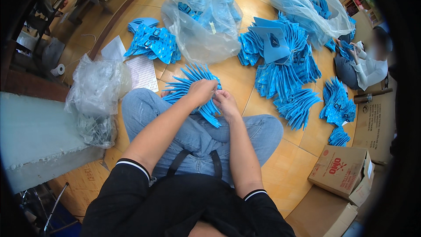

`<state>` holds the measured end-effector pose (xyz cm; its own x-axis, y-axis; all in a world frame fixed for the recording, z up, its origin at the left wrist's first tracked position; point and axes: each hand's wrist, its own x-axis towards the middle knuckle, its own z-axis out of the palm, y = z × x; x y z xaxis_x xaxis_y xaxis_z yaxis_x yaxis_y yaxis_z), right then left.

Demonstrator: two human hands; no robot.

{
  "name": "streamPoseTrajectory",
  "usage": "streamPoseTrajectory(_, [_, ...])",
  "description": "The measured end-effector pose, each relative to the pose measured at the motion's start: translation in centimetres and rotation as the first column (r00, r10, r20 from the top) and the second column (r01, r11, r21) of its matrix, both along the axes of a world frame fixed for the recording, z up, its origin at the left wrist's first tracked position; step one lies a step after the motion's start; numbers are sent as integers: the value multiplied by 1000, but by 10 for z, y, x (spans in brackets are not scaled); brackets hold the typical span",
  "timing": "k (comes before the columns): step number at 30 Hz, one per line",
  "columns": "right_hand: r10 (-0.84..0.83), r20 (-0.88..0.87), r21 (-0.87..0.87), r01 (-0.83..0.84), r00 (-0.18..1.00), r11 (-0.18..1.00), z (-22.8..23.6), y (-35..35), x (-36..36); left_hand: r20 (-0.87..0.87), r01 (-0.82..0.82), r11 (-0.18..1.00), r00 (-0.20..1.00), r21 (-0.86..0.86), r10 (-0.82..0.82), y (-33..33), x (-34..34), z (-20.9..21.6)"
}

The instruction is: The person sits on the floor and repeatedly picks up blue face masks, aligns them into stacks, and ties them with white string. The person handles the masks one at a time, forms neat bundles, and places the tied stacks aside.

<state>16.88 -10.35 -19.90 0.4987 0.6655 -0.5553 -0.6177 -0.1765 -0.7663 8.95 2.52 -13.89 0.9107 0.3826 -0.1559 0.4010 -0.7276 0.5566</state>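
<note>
A fanned bundle of flat blue printed pieces (186, 83) rests across my lap, its leaves spread toward the far left and curving down to the near right. My left hand (202, 92) is closed at the bundle's right edge, its fingers bent down against the pieces. Almost touching it, my right hand (226, 104) pinches at that same edge. Whatever lies between the right fingertips is too small to make out. Beyond the bundle, more blue printed pieces (153, 44) lie stacked on the floor.
Large clear plastic bags (197, 39) (335, 6) hold more blue pieces. Fanned blue piles (287, 77) spread at the right. Crumpled plastic (94, 83) and a printed sheet (143, 73) lie left. A cardboard box (337, 169) stands near right. Another person (370, 66) sits far right, handling blue pieces.
</note>
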Motion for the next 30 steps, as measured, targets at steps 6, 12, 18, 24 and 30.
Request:
streamPoseTrajectory(6, [-46, 14, -27, 46, 999, 999, 6, 3, -1, -34, 287, 924, 957, 254, -288, 13, 12, -1])
streamPoseTrajectory(12, [16, 61, -87, -10, 998, 996, 6, 5, 2, -104, 367, 922, 929, 123, -356, 26, 18, -8])
streamPoseTrajectory(18, [227, 174, -117, -208, 958, 971, 6, 4, 18, -172, 368, 927, 920, 72, -351, 30, 19, -6])
streamPoseTrajectory(24, [320, 238, -116, -300, 917, 947, 7, 3, 25, -150, 342, 933, 934, 113, -324, 21, 9, -6])
streamPoseTrajectory(30, [317, 413, -145, -283, 854, 948, 17, 0, 21, -215, 329, 944, 925, 36, -314, 24, 13, 2])
